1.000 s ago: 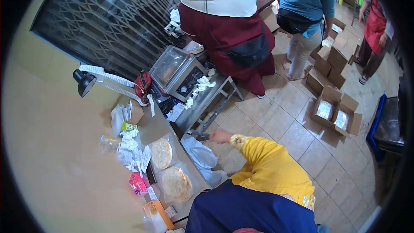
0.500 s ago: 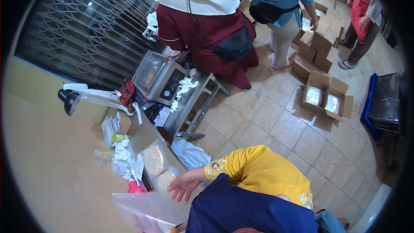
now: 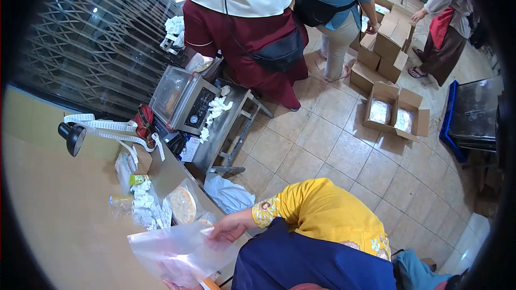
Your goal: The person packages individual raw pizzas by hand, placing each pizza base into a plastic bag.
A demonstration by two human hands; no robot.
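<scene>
A clear plastic bag [image 3: 188,244] is held flat above the near end of the table. My right hand [image 3: 228,229], coming out of a yellow embroidered sleeve, has its fingers closed at the bag's right edge. My left hand [image 3: 180,275] is at the bag's lower edge, partly seen through the plastic, and seems to grip it; its fingers are blurred by glare. Just beyond the bag, a round flat pizza-like base [image 3: 183,205] lies in clear wrapping. A second wrapped base [image 3: 206,219] is partly covered by my right hand and the bag.
Crumpled white paper strips [image 3: 148,204] and a green packet [image 3: 140,179] lie along the wall side. A vacuum sealer [image 3: 191,102] stands on a metal table. Open cartons [image 3: 398,113] with wrapped packs are on the floor. Several people stand beyond; a black lamp [image 3: 72,137] juts from the left.
My right hand has moved from open beside the bag to closed on its edge. The bag has risen and covers more of the second base. A person in a red apron has stretched out an arm.
</scene>
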